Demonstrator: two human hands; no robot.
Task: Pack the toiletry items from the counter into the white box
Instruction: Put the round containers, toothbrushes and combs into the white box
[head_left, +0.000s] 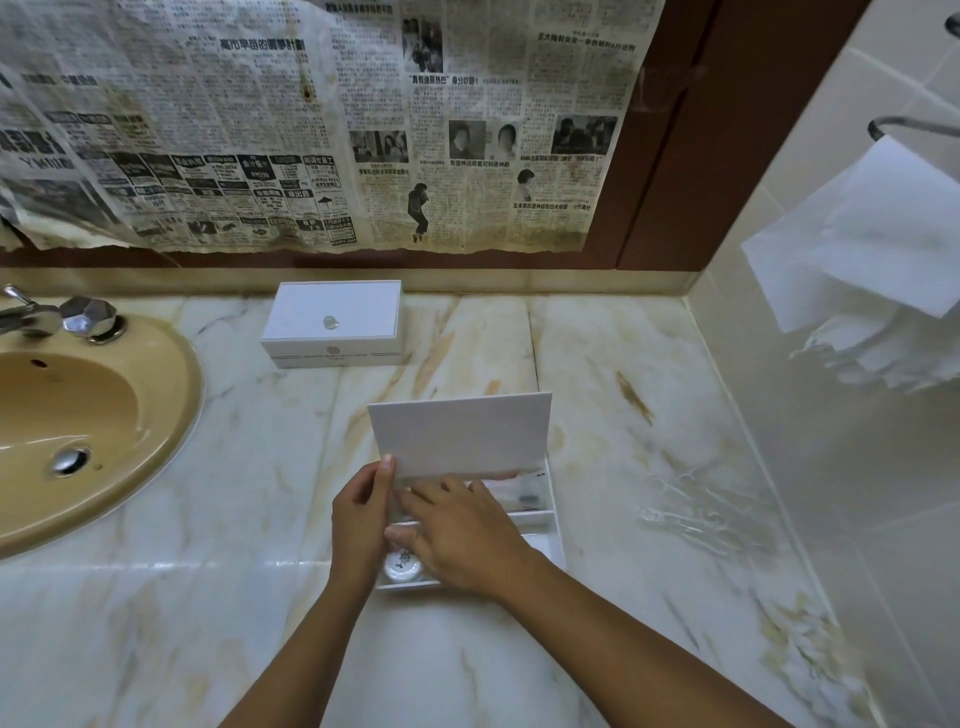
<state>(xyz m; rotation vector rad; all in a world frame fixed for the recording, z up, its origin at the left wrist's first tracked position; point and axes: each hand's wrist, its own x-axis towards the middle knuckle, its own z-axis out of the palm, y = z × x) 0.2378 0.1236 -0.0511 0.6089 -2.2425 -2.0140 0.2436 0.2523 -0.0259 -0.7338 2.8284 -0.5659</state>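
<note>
The white box (540, 525) sits open on the marble counter (649, 415) directly ahead of the person, its long axis running away from the viewer with a slight lean to the right, and its lid (462, 436) standing raised over the far end. The left hand (361, 525) is at the box's left wall with the thumb up against the lid's lower left corner; it appears to be steadying or holding the lid, though the exact grip cannot be told. The right hand (457, 540) lies across the box from the right, fingers extended flat and pointing left and away over the compartments, pressing on or arranging the contents; nothing is seen gripped in it. A small round container (402, 564) shows in the near compartment below that palm, and packaged items (522, 491) lie in the far compartment under the lid. A second, closed white box (332, 325) stands well apart against the back wall, beside the sink (171, 410). The right hand is judged nearer the contents, the left nearer the lid.
</note>
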